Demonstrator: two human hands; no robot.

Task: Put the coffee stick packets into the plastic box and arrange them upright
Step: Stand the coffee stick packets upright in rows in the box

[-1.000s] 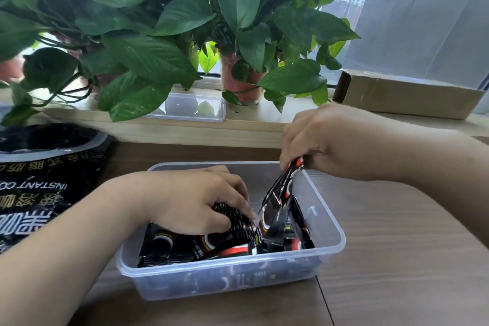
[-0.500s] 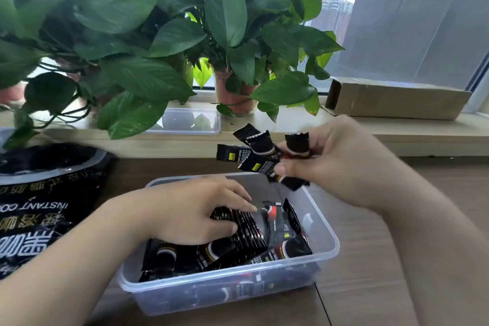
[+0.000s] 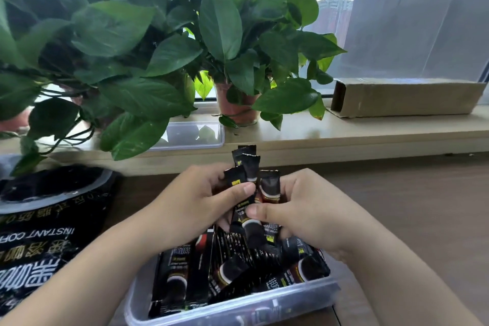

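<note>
Head view: my left hand (image 3: 195,201) and right hand (image 3: 299,209) both pinch a bundle of coffee stick packets (image 3: 250,167), squaring it above the plastic box (image 3: 232,311) at six o'clock, where other packets (image 3: 174,272) lie slanted. Next, I judge, lower the bundle in on end.

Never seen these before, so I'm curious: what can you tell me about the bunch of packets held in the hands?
The bunch is several slim black stick packets, glossy like foil, with crimped ends, yellow marks and a cup picture. They stand roughly upright, tops fanned, over the box. The left hand and right hand both pinch them, thumbs on the front.
</note>
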